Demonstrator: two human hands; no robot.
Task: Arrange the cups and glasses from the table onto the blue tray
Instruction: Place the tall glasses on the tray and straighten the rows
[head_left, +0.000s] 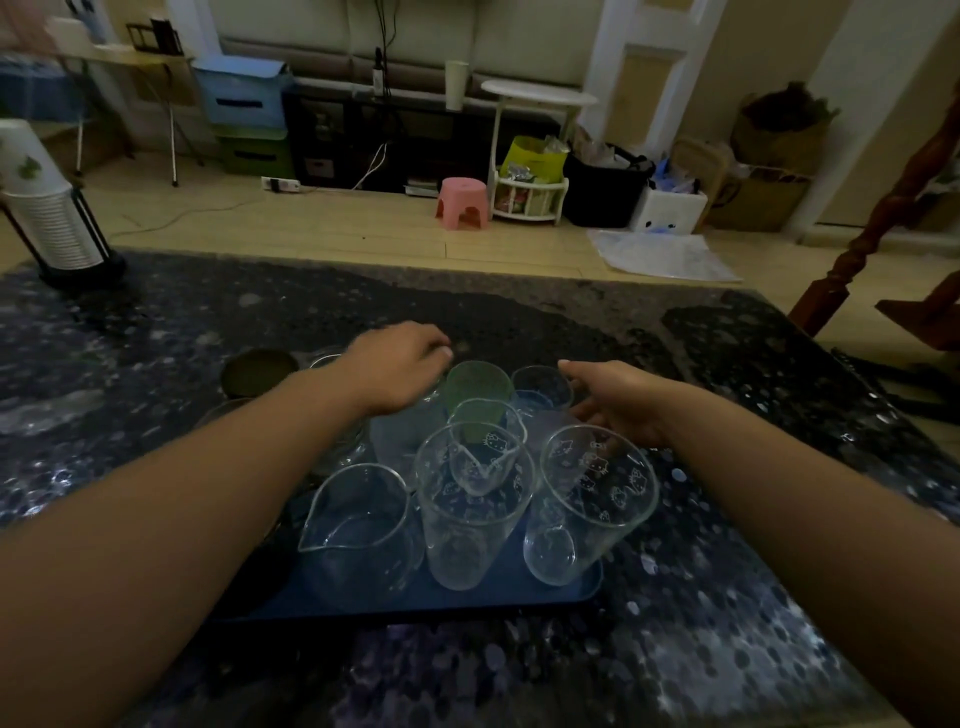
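Both hands, left hand (395, 366) and right hand (615, 402), hovered loose, gripping nothing, over crowded clear glass tumblers (470, 512) on the blue plastic tray (519, 597); a careless brush could topple one

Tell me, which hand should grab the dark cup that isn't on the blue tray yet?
Probably the left hand. The dark cup stands on the table on the left side, beside that arm, while the right hand hovers across the blue tray.

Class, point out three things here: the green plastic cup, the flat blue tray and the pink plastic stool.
Green plastic cup (479, 385), head view: its far inner wall.
Flat blue tray (415, 603), head view: its near rim.
Pink plastic stool (462, 191), head view: its seat.
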